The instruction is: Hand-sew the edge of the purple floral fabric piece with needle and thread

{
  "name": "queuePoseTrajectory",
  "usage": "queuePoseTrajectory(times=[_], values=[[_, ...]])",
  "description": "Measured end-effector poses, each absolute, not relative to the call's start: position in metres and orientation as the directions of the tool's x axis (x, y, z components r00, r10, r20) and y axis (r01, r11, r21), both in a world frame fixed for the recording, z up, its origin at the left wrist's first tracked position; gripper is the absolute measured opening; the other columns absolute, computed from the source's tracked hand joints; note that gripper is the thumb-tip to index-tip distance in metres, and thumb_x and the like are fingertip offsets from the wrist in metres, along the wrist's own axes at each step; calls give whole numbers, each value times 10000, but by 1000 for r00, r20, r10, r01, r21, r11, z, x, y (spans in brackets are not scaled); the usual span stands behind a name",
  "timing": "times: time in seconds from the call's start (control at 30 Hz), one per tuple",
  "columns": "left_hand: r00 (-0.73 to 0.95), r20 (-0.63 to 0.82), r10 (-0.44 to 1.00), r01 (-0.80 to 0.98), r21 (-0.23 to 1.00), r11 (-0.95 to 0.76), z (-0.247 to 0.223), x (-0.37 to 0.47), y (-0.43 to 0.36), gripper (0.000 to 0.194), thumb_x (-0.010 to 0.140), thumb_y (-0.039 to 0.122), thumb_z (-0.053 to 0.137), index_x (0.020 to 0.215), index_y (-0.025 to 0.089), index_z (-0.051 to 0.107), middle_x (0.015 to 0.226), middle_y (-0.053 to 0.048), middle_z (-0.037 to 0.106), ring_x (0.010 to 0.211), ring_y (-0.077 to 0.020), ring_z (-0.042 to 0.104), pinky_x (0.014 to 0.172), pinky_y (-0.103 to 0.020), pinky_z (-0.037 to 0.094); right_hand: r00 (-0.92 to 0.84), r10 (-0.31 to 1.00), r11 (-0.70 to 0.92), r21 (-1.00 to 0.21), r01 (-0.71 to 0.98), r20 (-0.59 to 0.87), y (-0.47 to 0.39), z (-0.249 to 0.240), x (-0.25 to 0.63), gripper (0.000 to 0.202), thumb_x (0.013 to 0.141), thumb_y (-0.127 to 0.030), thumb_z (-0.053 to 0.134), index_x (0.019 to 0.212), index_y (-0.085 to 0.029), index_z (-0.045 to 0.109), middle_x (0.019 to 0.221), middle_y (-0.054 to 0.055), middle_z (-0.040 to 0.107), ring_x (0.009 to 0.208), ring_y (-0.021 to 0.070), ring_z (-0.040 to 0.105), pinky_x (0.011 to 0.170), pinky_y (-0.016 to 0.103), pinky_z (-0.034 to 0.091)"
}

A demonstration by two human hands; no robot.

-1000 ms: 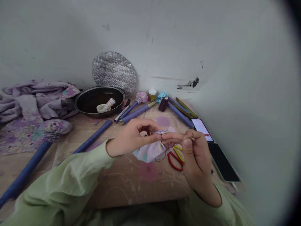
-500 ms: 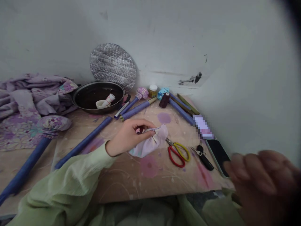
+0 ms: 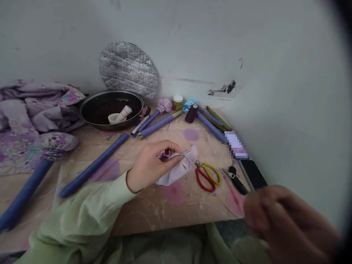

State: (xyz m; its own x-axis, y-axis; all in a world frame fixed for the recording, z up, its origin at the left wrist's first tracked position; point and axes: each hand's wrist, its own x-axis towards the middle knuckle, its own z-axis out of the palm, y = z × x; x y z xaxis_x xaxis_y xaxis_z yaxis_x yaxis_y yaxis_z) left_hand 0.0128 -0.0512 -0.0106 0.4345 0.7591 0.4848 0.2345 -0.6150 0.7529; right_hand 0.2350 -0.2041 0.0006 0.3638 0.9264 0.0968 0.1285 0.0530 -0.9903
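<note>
My left hand (image 3: 154,163) pinches a gathered piece of pale lilac cloth (image 3: 177,172) between thumb and fingers, above the table. A dark thread (image 3: 232,212) runs from the cloth's gathered edge toward my right hand (image 3: 286,216). That hand is near the camera at the lower right, blurred, with its fingers closed on the thread; whether a needle is in them is hidden. Just right of the cloth lie scissors (image 3: 207,178) with red and yellow handles. Beside them is a small black-handled cutter (image 3: 238,181).
Phones (image 3: 252,173) lie at the right by the wall. At the back stand a thread spool (image 3: 191,113), a jar (image 3: 177,103) and a black pan (image 3: 90,123) holding a cup. Blue-wrapped sticks (image 3: 95,165) and floral cloth (image 3: 19,146) lie on the left.
My right hand has moved left and turned, its fingers closed in a pinch. My left hand keeps hold of the cloth. The view has shifted slightly.
</note>
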Motion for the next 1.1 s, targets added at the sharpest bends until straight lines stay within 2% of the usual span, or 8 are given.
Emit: queuePoseTrajectory(times=[0.07,0.3,0.5,0.83,1.1], values=[[432,527,732,216,728,-651,-13,12,-56,44,780,138,702,789,163,667,766,3,716,662,-100,639,602,-196,489,269,959,46,-985,167,90,-190,7,202,163,884,-304,588,745,-223,617,534,-15,599,460,104,560,434,191,460],[463,669,582,112,607,-787,-13,10,-67,55,807,93,668,813,142,645,776,-36,712,742,-134,663,696,-250,535,233,956,103,-948,302,178,-158,-10,163,108,864,-230,583,777,-196,638,560,-24,627,486,89,597,457,165,473],[476,688,547,95,579,-810,-11,7,-72,78,831,93,644,860,165,633,812,-33,714,805,-140,672,748,-274,554,228,944,137,-912,388,239,-157,-6,161,87,826,-167,604,758,-202,645,562,-48,634,488,67,593,476,145,474],[488,680,547,97,581,-808,-12,7,-73,77,841,102,638,871,172,634,852,-43,730,833,-146,687,769,-294,575,217,953,112,-912,395,211,-154,-6,161,92,823,-164,606,756,-203,655,566,-48,634,489,73,583,477,162,464],[486,714,504,94,531,-842,-12,6,-76,80,818,72,666,853,142,647,864,-67,729,840,-148,681,772,-294,573,203,956,127,-924,360,211,-157,-6,162,107,834,-149,599,763,-212,648,577,-58,633,497,65,586,488,155,462]])
